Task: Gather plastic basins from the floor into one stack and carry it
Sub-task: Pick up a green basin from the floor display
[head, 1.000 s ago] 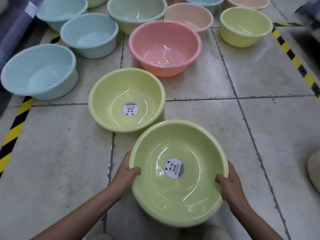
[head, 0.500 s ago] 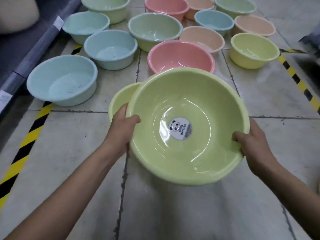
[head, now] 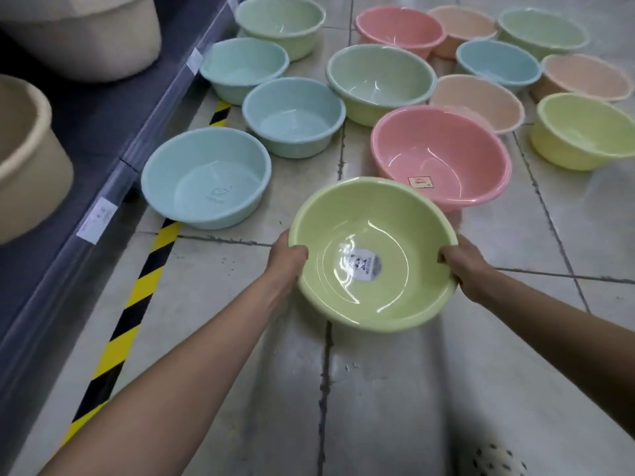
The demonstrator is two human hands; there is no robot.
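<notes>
While the left hand (head: 288, 259) and right hand (head: 464, 267) hold the yellow-green basin (head: 378, 304) by opposite sides, fingers (head: 298, 251) grasping its rim, it hangs low over the floor (head: 378, 389) — just short of the pink basin (head: 439, 152). Gathering looks barely begun; next it needs nesting into another basin.

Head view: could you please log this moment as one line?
left hand: grips green basin rim | right hand: grips opposite rim | pink basin: floor, behind

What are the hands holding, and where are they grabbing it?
The yellow-green basin. The left hand grips its rim on the left side, the right hand on the right side.
</notes>
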